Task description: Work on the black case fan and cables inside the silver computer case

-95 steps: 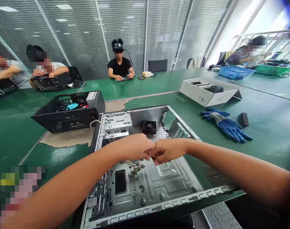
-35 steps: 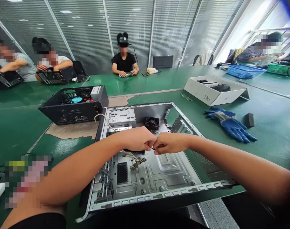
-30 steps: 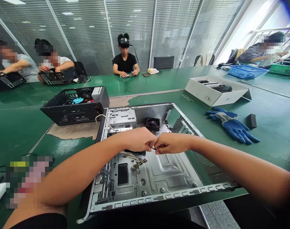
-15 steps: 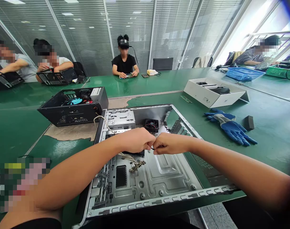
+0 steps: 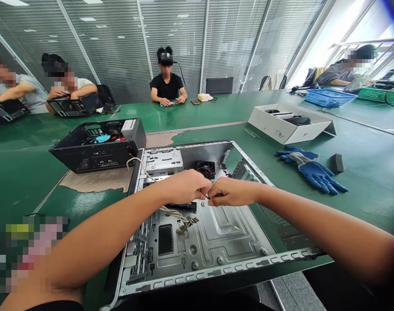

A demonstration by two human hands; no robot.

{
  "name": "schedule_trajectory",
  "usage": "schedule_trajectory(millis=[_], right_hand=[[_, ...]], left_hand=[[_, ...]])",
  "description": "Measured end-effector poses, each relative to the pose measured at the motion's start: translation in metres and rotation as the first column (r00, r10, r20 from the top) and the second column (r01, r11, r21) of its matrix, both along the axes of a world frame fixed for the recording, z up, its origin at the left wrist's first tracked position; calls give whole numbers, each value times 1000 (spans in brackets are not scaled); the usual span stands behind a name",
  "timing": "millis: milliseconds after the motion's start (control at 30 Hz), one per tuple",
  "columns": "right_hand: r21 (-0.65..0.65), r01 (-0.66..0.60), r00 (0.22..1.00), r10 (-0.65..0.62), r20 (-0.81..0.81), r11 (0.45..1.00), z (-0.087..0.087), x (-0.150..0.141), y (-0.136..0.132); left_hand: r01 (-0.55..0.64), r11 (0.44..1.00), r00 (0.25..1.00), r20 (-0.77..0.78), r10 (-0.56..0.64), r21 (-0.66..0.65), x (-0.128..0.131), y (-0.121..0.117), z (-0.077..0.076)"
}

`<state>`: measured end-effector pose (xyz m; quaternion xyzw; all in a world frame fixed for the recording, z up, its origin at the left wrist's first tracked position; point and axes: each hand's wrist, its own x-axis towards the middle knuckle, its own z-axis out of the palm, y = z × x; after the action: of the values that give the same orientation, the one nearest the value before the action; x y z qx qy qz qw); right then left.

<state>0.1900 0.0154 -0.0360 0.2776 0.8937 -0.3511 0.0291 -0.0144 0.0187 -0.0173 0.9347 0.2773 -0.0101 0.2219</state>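
Note:
My left hand (image 5: pixel 195 186) and my right hand (image 5: pixel 223 191) meet above an open silver computer case (image 5: pixel 231 235). Both have their fingers pinched around a thin black strand (image 5: pixel 206 197) that bridges the small gap between them; most of it is hidden by the fingers. Below my left hand, a bundle of beige cables (image 5: pixel 186 222) lies inside the case. Behind the hands sits a black case fan (image 5: pixel 206 169) with red wires. A metal drive bay (image 5: pixel 162 161) fills the far left corner.
A black computer case (image 5: pixel 95 153) with a blue fan stands at the back left. On the right are blue work gloves (image 5: pixel 316 170), a dark block (image 5: pixel 336 163), a white box (image 5: pixel 282 129) and a green memory module (image 5: pixel 251 133). Several people work around the table.
Both hands stay together over the case, pinching the thin black strand, which shows slightly more between the fingers. The view has shifted a little.

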Motion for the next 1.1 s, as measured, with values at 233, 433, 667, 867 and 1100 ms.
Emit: schedule_trajectory(millis=[233, 433, 667, 867, 1100], right_hand=[[69, -20, 1000, 20, 5, 997, -5, 0, 0], [-165, 41, 998, -48, -39, 985, 1, 4, 1], [-310, -17, 998, -4, -68, 950, -1, 6, 4], [-276, -85, 992, 56, -111, 957, -2, 6, 5], [-343, -44, 990, -5, -143, 938, -4, 6, 6]], left_hand=[[12, 1000, 1000, -15, -12, -14, -2, 1, -4], [-20, 998, 1000, -9, 20, -54, 0, 1, 1], [31, 998, 999, 36, -29, -50, 0, 0, 0], [77, 996, 996, 52, -75, -42, 1, 0, -1], [80, 997, 993, 82, -79, -8, 0, -1, 1]])
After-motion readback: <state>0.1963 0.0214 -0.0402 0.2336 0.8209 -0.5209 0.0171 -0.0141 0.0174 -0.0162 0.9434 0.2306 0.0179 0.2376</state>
